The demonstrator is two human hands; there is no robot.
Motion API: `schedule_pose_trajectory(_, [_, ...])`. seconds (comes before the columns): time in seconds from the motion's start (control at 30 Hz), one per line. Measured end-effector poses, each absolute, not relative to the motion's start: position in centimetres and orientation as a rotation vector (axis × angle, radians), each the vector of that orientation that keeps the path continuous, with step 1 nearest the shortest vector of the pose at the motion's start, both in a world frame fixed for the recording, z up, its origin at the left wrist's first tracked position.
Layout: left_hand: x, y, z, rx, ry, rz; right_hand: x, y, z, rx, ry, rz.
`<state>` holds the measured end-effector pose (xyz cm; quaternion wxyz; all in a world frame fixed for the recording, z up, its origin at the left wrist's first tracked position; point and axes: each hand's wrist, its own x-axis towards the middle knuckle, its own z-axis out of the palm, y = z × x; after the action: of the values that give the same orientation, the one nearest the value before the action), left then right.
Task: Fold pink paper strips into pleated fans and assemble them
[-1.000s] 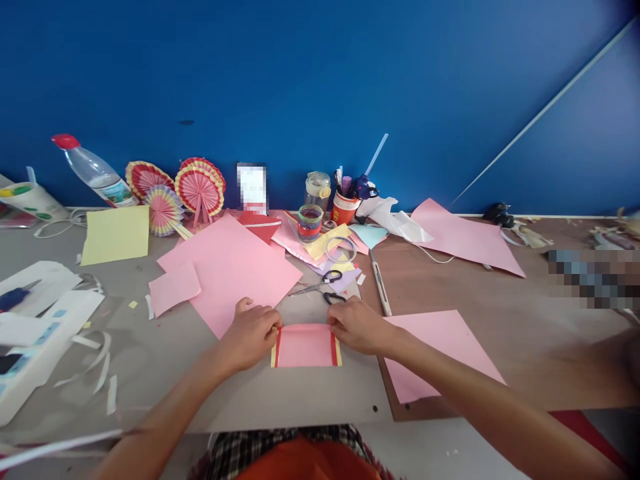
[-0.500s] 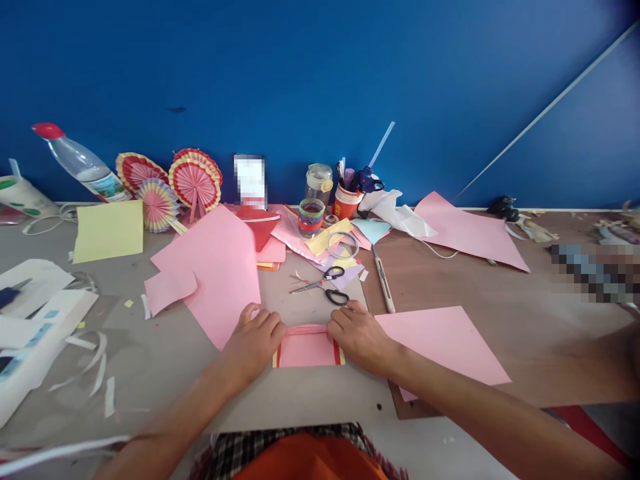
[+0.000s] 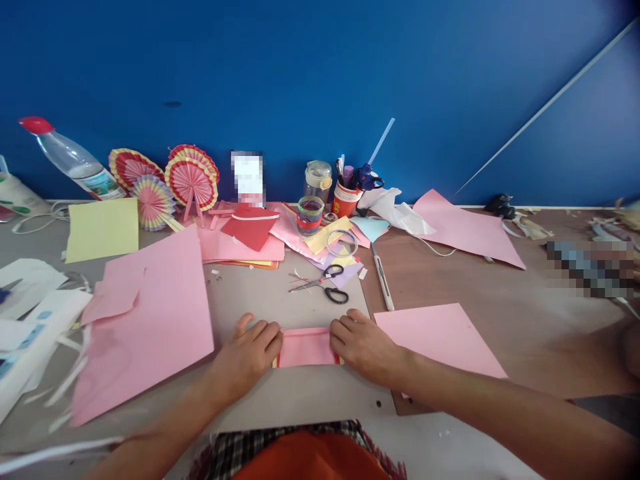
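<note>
Sliding leftward and toward the person since half a second ago, one large flat pink paper sheet (image 3: pixel 160 327) is now lying beside the left forearm (image 3: pixel 193 410), baring more grey tabletop (image 3: pixel 233 293) behind the left hand (image 3: pixel 250 350); on that tabletop, between both hands, a small pink paper rectangle (image 3: pixel 307 352) with red and yellow side stripes is lying with its long axis running left to right, its far edge facing the blue wall (image 3: pixel 320 73); that far edge is showing a narrow folded band; the left hand and the right hand (image 3: pixel 363 347) are gripping its ends with curled fingers, hiding most of the stripes; black-handled metal scissors (image 3: pixel 320 281) are lying spread just beyond; a slim white utility knife (image 3: pixel 383 277) is resting farther right; a second flat pink sheet (image 3: pixel 445 340) is lying partly behind the right forearm (image 3: pixel 480 395).
</note>
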<state>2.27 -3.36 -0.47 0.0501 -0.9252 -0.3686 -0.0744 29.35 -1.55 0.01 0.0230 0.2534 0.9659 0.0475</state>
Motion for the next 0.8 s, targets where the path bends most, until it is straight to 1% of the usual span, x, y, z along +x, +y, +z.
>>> schedule_pose_trajectory(0.17, [2.3,-2.9,-0.1,-2.939,-1.417,-0.352,29.5,-1.2,-0.1,0.916,2.953,-0.018])
schedule_pose_trajectory(0.3, [2.9,-2.7,-0.2,-2.933,-1.55,-0.344,29.3,-1.1,0.1,0.953,2.934,-0.019])
schedule_pose_trajectory(0.37, [3.1,-2.7,-0.4,-2.93,-1.631,-0.323,29.2,-0.9,0.2,0.994,2.897,-0.084])
schedule_pose_trajectory(0.63, [3.7,-2.0,0.4,-3.019,-2.007,-0.236,29.0,0.9,1.1,1.347,2.641,-0.738])
schedule_pose_trajectory(0.73, [3.8,-1.7,0.8,-3.024,-2.055,-0.187,28.7,1.0,1.4,1.538,2.472,-0.78])
schedule_pose_trajectory(0.8, [3.8,-1.7,0.9,-3.034,-2.047,-0.174,28.3,1.0,1.6,1.548,2.425,-0.732])
